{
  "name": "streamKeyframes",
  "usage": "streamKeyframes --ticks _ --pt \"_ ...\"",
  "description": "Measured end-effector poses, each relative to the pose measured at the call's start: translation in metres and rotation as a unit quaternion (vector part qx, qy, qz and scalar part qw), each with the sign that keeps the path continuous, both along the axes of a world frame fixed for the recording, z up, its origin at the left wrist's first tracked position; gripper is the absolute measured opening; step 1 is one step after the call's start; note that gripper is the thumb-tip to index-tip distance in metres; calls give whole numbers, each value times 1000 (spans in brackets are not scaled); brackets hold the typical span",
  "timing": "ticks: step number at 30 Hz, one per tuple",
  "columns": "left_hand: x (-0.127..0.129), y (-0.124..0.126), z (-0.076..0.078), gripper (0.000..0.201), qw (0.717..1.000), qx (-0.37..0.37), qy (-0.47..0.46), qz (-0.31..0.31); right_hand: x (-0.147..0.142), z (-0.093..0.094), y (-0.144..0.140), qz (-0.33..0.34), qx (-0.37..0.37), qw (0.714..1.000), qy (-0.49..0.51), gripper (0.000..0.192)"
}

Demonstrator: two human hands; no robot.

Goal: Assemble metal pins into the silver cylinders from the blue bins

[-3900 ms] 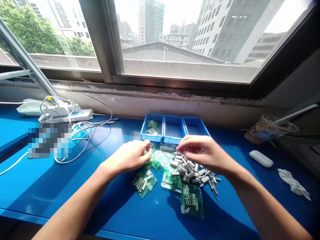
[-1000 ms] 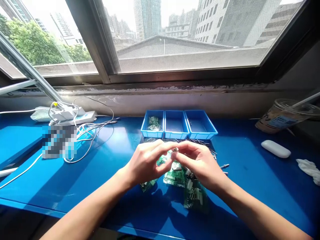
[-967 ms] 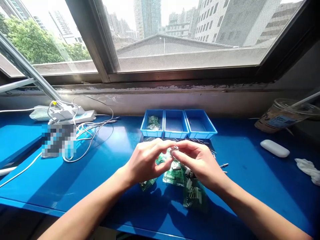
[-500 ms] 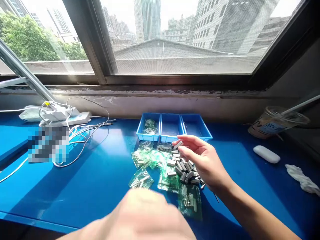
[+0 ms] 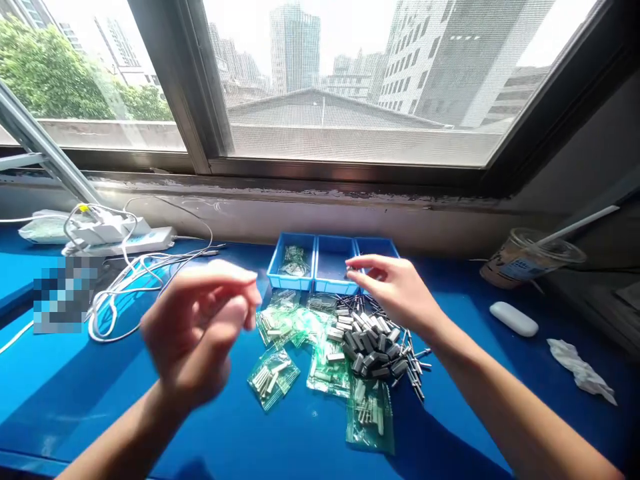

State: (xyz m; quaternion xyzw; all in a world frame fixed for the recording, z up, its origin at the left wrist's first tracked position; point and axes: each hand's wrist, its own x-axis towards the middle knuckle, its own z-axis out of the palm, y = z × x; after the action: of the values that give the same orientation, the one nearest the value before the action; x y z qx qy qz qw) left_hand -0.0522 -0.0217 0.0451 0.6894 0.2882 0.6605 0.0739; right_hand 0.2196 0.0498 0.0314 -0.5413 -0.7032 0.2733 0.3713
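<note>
My left hand [image 5: 200, 330], slightly blurred, is raised over the table left of the green packets, its fingers curled and pressed together; whatever they hold is hidden. My right hand [image 5: 400, 290] is at the front of the blue divided bin [image 5: 316, 288]. Its thumb and fingertips pinch close together by the middle compartment, with something small and dark between them. Below it lies a pile of small grey metal blocks [image 5: 370, 343]. Thin dark rods [image 5: 416, 373] are scattered to the pile's right. Green clear packets [image 5: 273, 377] with metal parts inside lie left of and below the pile.
Green packets [image 5: 294, 260] lie in the bin's left compartment. White cables [image 5: 113, 300] and a power strip [image 5: 150, 240] are at left. A plastic cup with a straw [image 5: 525, 260], a white oval case [image 5: 514, 319] and a crumpled tissue [image 5: 583, 370] are at right.
My left hand has moved from the near edge up and left, uncovering the front packets. My right hand, which held a small grey block over the pile, has shifted slightly up toward the bin.
</note>
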Motion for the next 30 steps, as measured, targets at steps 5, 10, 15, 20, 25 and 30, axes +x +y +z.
streamKeyframes --ticks 5,10,15,20,25,30 --pt "-18 62 -38 16 986 83 129 66 -25 5 72 4 11 943 -332 21" --pt "-13 54 -61 18 971 10 238 -7 -53 -6 103 -5 -1 918 -397 20" --pt "-7 49 -60 19 961 -22 273 -35 -62 -9 110 -19 14 911 -412 26" --pt "-8 50 -58 19 957 -38 287 -36 -62 -10 111 -19 10 907 -421 25" --pt "-8 49 -57 18 958 -47 282 -33 -61 -8 112 -13 11 903 -429 28" --pt "-6 49 -58 17 957 -59 282 -37 -64 -11 116 -32 21 904 -426 33"
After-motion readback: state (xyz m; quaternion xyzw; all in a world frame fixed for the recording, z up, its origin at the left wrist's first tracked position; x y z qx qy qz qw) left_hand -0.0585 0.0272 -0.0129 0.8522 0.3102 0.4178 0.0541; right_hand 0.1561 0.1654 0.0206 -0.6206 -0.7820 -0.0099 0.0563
